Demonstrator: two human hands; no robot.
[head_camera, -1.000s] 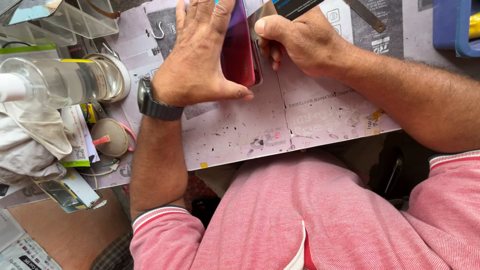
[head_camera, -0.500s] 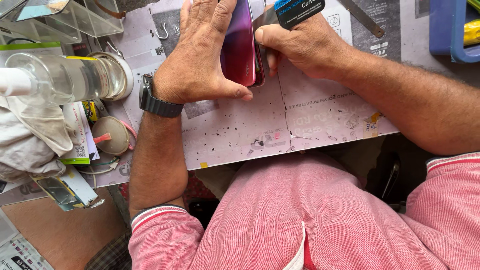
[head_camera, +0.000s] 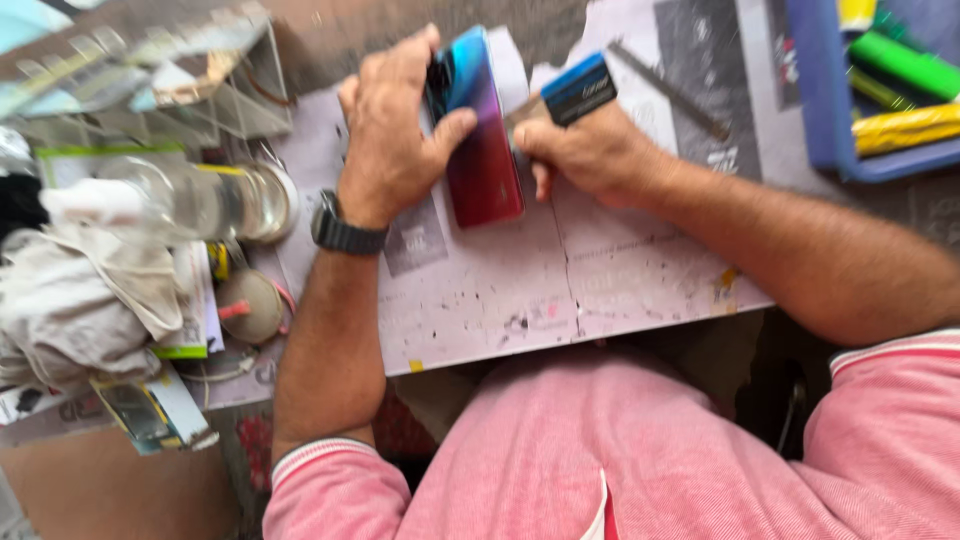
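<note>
A phone (head_camera: 482, 140) with a glossy blue-to-red back lies on a stained pale work mat (head_camera: 520, 300). My left hand (head_camera: 395, 135), with a dark watch on the wrist, clasps the phone's left side, thumb pressed on its back. My right hand (head_camera: 590, 150) grips a small flat tool with a blue and black handle (head_camera: 575, 90); its tip meets the phone's right edge. The picture is blurred by motion.
At the left are a crumpled white cloth (head_camera: 90, 290), a clear bottle (head_camera: 190, 200) lying on its side, round tape rolls (head_camera: 250, 305) and clear plastic boxes (head_camera: 170, 80). A blue tray (head_camera: 815, 110) holding green and yellow items stands at the top right. A thin metal rod (head_camera: 670, 90) lies behind my right hand.
My left hand went from lying flat over the phone to clasping its side, baring the blue-red back. The camera view shifted down, showing more of the bench. My right hand stays at the phone's edge.
</note>
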